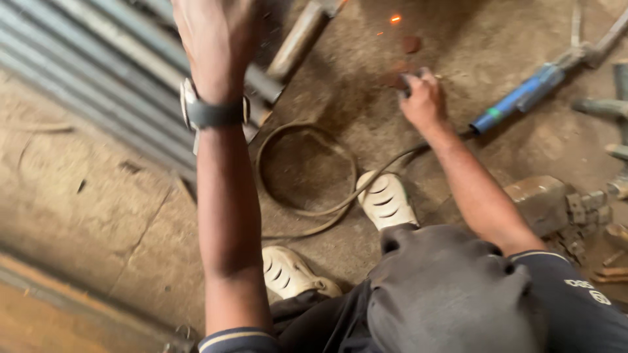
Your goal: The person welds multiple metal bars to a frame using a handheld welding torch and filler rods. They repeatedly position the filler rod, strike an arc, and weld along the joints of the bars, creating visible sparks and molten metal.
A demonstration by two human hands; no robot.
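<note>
I see a dirt floor (98,196) with a loop of cable (307,170) lying on it, two pale slotted shoes (387,199) near the loop. A blue-handled tool (520,98) lies upper right, a blocky metal vise (556,206) at right. A wooden board (46,320) edges the lower left. Orange spark (395,19) up top.

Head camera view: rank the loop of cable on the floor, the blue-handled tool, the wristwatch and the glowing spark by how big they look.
1. Loop of cable, widest span.
2. Blue-handled tool.
3. Wristwatch, though it sits nearer the camera, so its rank against the tool is unsure.
4. Glowing spark, a tiny dot.
</note>
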